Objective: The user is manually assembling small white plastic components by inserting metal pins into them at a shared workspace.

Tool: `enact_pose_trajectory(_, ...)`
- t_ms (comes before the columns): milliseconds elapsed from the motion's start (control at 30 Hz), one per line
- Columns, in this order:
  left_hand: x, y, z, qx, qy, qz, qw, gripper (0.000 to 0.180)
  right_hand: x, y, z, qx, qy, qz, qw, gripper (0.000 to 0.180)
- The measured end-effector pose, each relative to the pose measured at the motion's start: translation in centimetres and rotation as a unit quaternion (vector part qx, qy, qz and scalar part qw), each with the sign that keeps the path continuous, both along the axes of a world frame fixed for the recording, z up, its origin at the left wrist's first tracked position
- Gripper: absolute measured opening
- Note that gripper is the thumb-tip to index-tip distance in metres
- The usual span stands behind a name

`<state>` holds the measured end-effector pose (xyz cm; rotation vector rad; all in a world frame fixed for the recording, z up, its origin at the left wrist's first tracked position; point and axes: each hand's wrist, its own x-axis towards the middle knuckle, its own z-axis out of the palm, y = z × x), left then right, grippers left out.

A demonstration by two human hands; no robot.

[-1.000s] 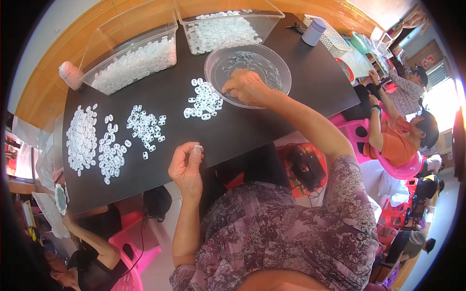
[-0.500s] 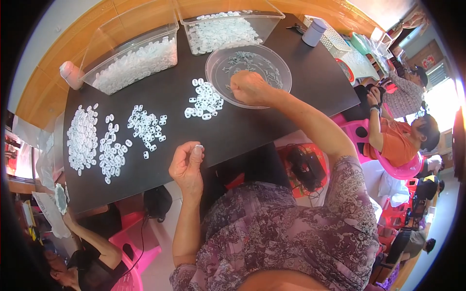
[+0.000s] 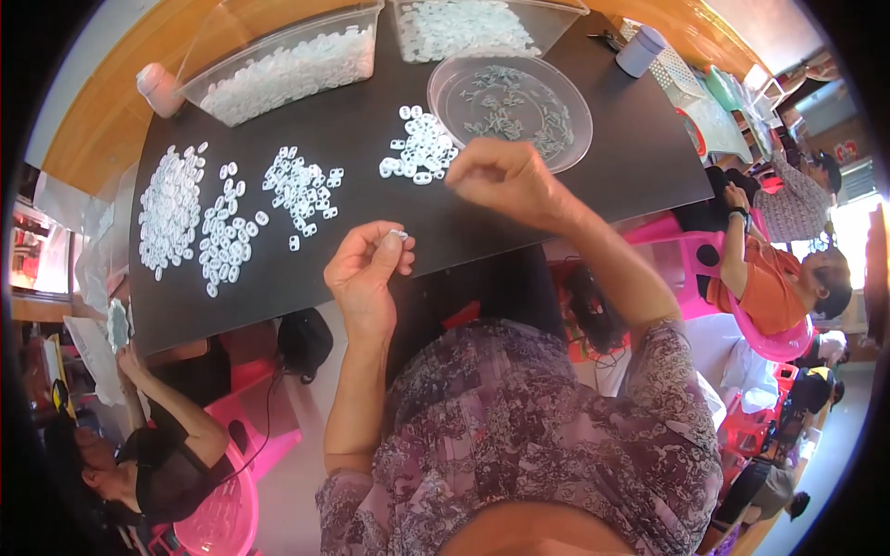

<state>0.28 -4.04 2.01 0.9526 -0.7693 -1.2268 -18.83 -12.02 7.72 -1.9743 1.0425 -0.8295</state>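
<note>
My left hand [image 3: 366, 278] is closed at the table's front edge, pinching a small white plastic piece [image 3: 400, 234] between thumb and forefinger. My right hand [image 3: 510, 183] hovers over the table by the near rim of a round clear tub [image 3: 586, 139]. Its fingers are pressed together, and whatever they hold is hidden. Small thin grey pieces [image 3: 501, 120] lie scattered in the tub. Beside my right hand is a pile of white pieces with dark holes [image 3: 422, 148]. Further left lie three more piles of white pieces: one squarish [image 3: 301, 190], two oval [image 3: 225, 236] [image 3: 171, 213].
Two clear bins [image 3: 287, 79] [image 3: 468, 28] full of white pieces stand along the back of the dark table [image 3: 362, 190]. A pink bottle [image 3: 158, 90] is at the back left, a lavender container [image 3: 640, 51] at the back right. People sit on both sides, near pink chairs [image 3: 218, 514].
My right hand has come out of the round tub, toward me and my left hand. My left hand still pinches the white piece. The whole view has shifted slightly.
</note>
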Motion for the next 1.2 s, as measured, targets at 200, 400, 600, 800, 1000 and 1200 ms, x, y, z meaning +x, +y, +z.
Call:
enact_pose_trajectory(200,0.4,0.9,0.7,0.0,0.025,0.0,1.0,0.01,3.6,2.7,-0.7,0.063,-0.057,0.06,0.995,0.008)
enact_pose_trajectory(400,0.4,1.4,0.6,-0.006,-0.008,0.004,1.0,0.01,4.7,3.4,-1.1,0.112,-0.063,0.045,0.991,0.01)
enact_pose_trajectory(600,0.7,1.8,0.5,-0.001,-0.037,-0.001,0.999,0.009,5.2,3.7,-1.2,0.109,-0.058,0.056,0.991,0.011)
enact_pose_trajectory(800,0.8,2.0,0.0,-0.024,-0.08,0.008,0.997,0.01,5.4,3.9,-1.2,0.107,-0.051,0.057,0.991,0.011)
enact_pose_trajectory(1000,0.6,2.2,-0.5,-0.058,-0.23,0.062,0.97,0.003,5.9,4.2,-1.4,0.118,-0.042,0.047,0.991,0.011)
enact_pose_trajectory(1200,1.0,2.2,-0.8,-0.02,-0.198,0.068,0.978,0.003,6.7,4.8,-2.3,0.135,-0.087,0.006,0.987,0.007)
